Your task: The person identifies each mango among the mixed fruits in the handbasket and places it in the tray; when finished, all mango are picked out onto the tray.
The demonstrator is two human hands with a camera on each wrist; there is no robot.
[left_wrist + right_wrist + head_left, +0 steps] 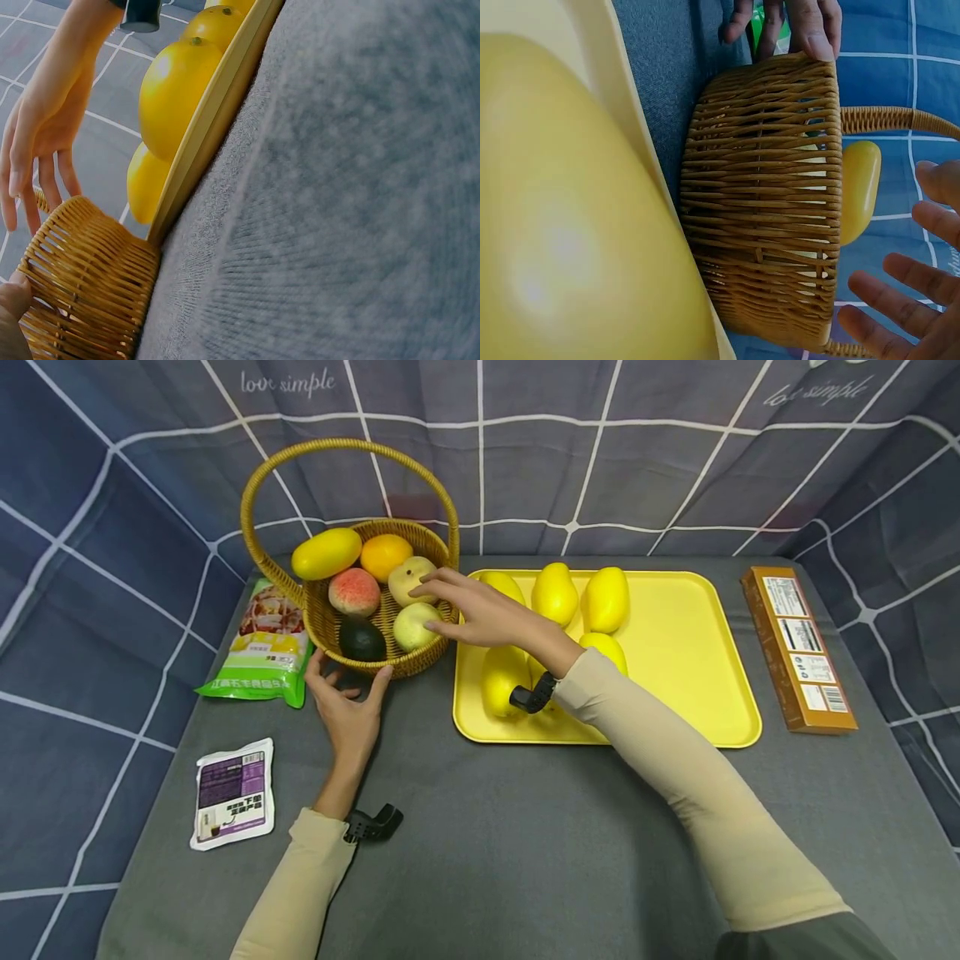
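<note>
A wicker basket (324,631) with a tall arched handle stands at the table's back left. Inside lie a yellow oblong fruit (327,553), an orange (386,557), a peach (354,592), a dark avocado (362,638) and two pale round fruits, one a yellow-green fruit (417,625). My left hand (348,714) rests against the basket's near side, thumb and a finger spread apart at the rim. Over the basket's right rim reaches my right hand (472,608), its spread fingers above the pale fruits and nothing seen in its grasp. The right wrist view shows these fingers beside the wicker wall.
Right of the basket is a yellow tray (675,652) bearing several yellow mango-shaped fruits (555,595), partly under my right forearm. A green food bag (262,664) and a white-purple pouch (234,793) lie left. A brown box (798,647) lies far right.
</note>
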